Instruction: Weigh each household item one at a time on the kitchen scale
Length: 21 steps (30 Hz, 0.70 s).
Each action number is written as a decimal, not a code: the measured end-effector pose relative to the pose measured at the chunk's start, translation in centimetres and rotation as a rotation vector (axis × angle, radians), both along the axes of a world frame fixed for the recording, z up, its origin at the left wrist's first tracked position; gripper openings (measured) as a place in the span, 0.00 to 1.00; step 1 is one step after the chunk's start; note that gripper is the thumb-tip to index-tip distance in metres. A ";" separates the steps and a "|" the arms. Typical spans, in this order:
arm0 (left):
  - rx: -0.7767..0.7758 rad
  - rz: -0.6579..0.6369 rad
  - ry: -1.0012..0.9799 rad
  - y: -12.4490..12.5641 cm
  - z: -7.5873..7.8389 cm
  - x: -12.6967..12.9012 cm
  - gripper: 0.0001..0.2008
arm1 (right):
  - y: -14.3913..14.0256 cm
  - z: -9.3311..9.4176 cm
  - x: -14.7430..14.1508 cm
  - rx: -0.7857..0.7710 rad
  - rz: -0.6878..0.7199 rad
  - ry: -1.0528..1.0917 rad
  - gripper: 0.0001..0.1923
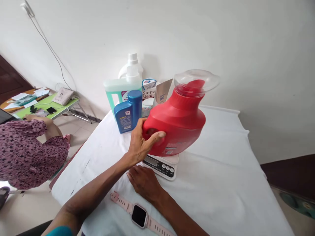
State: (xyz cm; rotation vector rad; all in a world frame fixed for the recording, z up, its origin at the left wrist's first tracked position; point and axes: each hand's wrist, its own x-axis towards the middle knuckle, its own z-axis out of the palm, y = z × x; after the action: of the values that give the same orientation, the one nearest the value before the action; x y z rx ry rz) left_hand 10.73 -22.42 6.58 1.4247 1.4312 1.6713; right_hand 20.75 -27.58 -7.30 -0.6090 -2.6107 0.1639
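- White walls fill the upper half of the frame, and below them a table under a white cloth (221,183) runs from the centre down to the lower right.
- My left hand (141,144) is closed round the handle of a red detergent bottle (179,121) at the middle of the frame, thumb laid across the front.
- Glossy red plastic, squat and rounded, the bottle carries a clear dome-shaped cap (197,80) at its top, and it leans to the right.
- A small label shows low on its body; I cannot read it.
- Its base sits on or just over a white kitchen scale (161,165); I cannot tell whether it touches the platform.
- My right hand (145,182) lies flat and open on the cloth, just beside the scale's near edge, holding nothing.
- A pink smartwatch (139,214) lies on the cloth at the lower centre.
- Behind the red bottle stand a blue bottle (128,113), a green jug (118,90) and a carton (149,93).
- At the left edge, a person in a patterned sleeve (29,150) bends near a green table (44,108).
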 end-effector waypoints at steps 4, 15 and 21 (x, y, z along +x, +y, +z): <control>-0.065 -0.062 -0.179 1.0 0.7 0.8 0.29 | 0.0 0.1 -0.1 0.055 -0.010 0.031 0.08; 0.024 0.146 -0.261 -1.8 1.9 -5.4 0.24 | -0.1 3.2 1.1 -0.219 0.025 0.327 0.09; 0.033 0.244 -0.260 -4.4 0.3 -10.4 0.26 | -0.1 5.6 6.9 -0.297 -0.183 0.552 0.05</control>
State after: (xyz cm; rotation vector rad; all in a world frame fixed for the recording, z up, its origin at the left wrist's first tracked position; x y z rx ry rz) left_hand 0.34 -26.78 6.85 1.0340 1.4777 1.9565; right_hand 27.61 -27.73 -1.75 -0.7715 -2.0008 0.5802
